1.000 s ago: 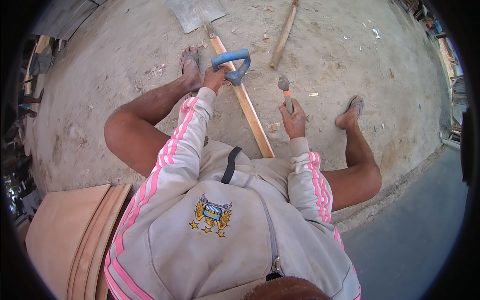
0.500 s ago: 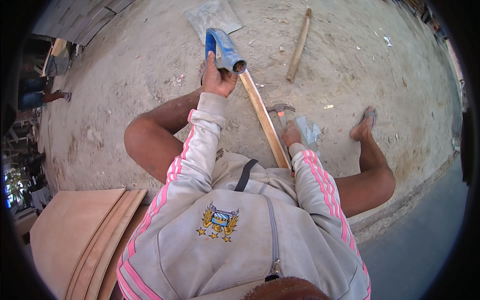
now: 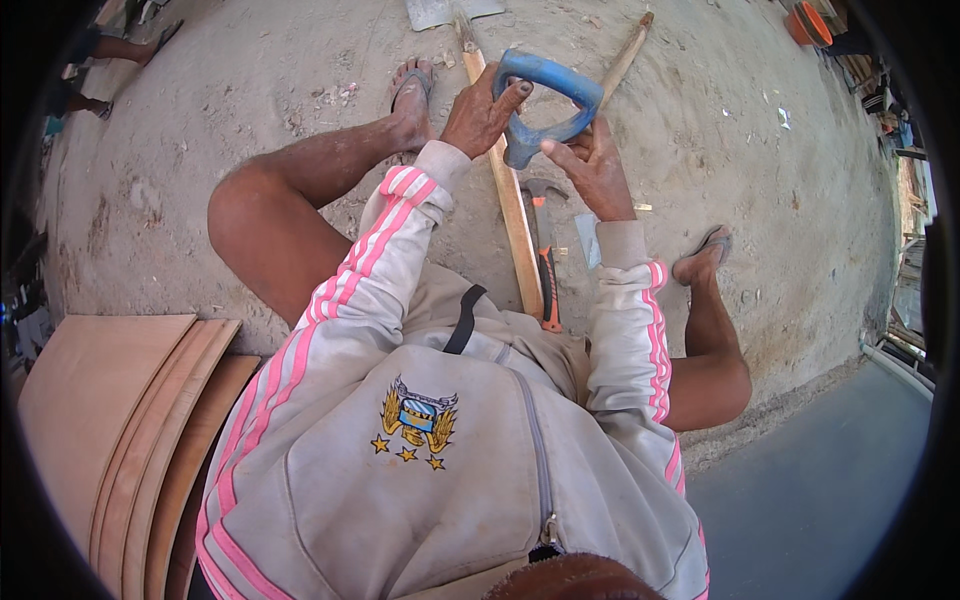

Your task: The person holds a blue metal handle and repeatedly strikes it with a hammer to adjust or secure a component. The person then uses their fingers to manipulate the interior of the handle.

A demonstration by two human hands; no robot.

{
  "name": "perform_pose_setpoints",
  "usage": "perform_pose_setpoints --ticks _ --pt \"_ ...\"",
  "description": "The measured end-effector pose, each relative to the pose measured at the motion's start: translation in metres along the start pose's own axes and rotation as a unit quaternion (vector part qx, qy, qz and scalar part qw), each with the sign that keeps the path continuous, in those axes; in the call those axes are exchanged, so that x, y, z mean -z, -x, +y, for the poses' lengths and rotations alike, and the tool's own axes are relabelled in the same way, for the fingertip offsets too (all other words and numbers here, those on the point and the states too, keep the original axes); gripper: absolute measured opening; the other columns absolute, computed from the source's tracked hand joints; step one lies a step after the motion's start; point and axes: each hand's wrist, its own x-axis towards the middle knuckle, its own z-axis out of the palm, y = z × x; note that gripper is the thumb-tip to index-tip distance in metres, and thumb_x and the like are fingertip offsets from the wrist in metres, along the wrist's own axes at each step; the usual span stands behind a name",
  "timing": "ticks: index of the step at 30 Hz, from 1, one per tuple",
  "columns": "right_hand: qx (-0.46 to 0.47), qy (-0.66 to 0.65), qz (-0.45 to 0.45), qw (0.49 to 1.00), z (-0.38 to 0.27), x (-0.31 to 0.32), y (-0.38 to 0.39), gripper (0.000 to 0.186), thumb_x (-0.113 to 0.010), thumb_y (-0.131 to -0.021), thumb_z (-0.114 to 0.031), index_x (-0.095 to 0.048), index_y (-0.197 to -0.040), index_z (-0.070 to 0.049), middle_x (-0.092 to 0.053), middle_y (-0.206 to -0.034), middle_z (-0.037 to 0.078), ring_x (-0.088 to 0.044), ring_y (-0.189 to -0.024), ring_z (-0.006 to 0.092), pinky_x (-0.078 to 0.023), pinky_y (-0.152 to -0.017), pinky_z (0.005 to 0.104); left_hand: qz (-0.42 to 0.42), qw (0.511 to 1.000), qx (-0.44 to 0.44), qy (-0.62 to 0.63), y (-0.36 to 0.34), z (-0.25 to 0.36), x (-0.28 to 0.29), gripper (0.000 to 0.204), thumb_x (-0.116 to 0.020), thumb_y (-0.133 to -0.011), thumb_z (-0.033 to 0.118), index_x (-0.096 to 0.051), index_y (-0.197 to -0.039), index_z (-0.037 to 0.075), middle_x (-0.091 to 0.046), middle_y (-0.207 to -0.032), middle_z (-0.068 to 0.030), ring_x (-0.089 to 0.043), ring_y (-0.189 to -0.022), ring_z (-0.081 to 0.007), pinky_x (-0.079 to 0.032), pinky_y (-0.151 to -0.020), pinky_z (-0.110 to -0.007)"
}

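Both my hands hold up a blue D-shaped shovel handle (image 3: 548, 70). My left hand (image 3: 482, 112) is closed round its left side, thumb on top. Against its right side and lower socket, my right hand (image 3: 598, 172) grips with the thumb in front and the fingers partly hidden behind. Beneath them runs a squared wooden shaft (image 3: 516, 220), from between my legs toward a grey shovel blade (image 3: 425, 14) at the far edge. A claw hammer (image 3: 545, 255) with an orange and black grip lies right beside the shaft, untouched.
A round wooden stick (image 3: 628, 62) lies beyond my right hand. Clear plastic (image 3: 588, 240) sits by the hammer. Curved plywood sheets (image 3: 110, 400) are stacked at the lower left. Another person's legs (image 3: 125, 48) show far left, and an orange bucket (image 3: 808, 24) far right.
My right hand has let go of the hammer, which now lies on the ground, and has come up to the blue handle. The handle has turned and moved right. The view has shifted.
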Motion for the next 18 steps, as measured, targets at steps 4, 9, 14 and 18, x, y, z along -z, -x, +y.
perform_pose_setpoints --ticks 4,9,14,18 --pt "-0.063 0.000 -0.059 0.996 0.018 0.010 -0.012 0.080 -0.089 -0.080 -0.033 -0.048 -0.141 -0.001 -0.066 -0.114 0.016 -0.068 -0.105 0.0251 -0.058 -0.084 0.0368 -0.038 0.998 -0.027 -0.033 -0.001 -0.002 0.010 0.051 -0.060 -0.102 0.050 -0.055 -0.126 0.006 -0.071 -0.093 -0.0169 -0.072 -0.088 -0.0314 -0.053 -0.075 -0.043" --pt "0.002 0.037 -0.032 0.999 -0.015 0.003 -0.004 0.086 -0.093 -0.076 -0.024 -0.047 -0.145 0.000 -0.066 -0.113 0.014 -0.068 -0.102 0.0206 -0.058 -0.085 0.0350 -0.058 0.997 -0.049 -0.013 0.006 0.002 0.015 0.043 -0.059 -0.104 0.043 -0.055 -0.128 0.007 -0.071 -0.095 -0.0170 -0.071 -0.086 -0.0305 -0.053 -0.075 -0.043" --pt "0.077 0.021 0.003 0.997 -0.035 -0.013 0.003 0.085 -0.088 -0.082 -0.020 -0.042 -0.151 -0.002 -0.067 -0.109 0.012 -0.068 -0.096 0.0178 -0.059 -0.081 0.0323 -0.065 0.995 -0.074 -0.026 0.002 0.010 0.034 0.044 -0.062 -0.102 0.043 -0.055 -0.130 0.010 -0.071 -0.104 -0.0154 -0.070 -0.093 -0.0283 -0.054 -0.078 -0.042" --pt "0.021 0.027 -0.060 0.998 -0.077 -0.005 0.003 0.080 -0.080 -0.090 -0.018 -0.036 -0.155 -0.005 -0.067 -0.109 0.013 -0.067 -0.091 0.0157 -0.059 -0.078 0.0316 -0.019 0.959 -0.172 -0.227 -0.002 0.011 0.057 0.046 -0.066 -0.099 0.042 -0.058 -0.130 0.008 -0.070 -0.096 -0.0136 -0.069 -0.087 -0.0311 -0.054 -0.075 -0.042"
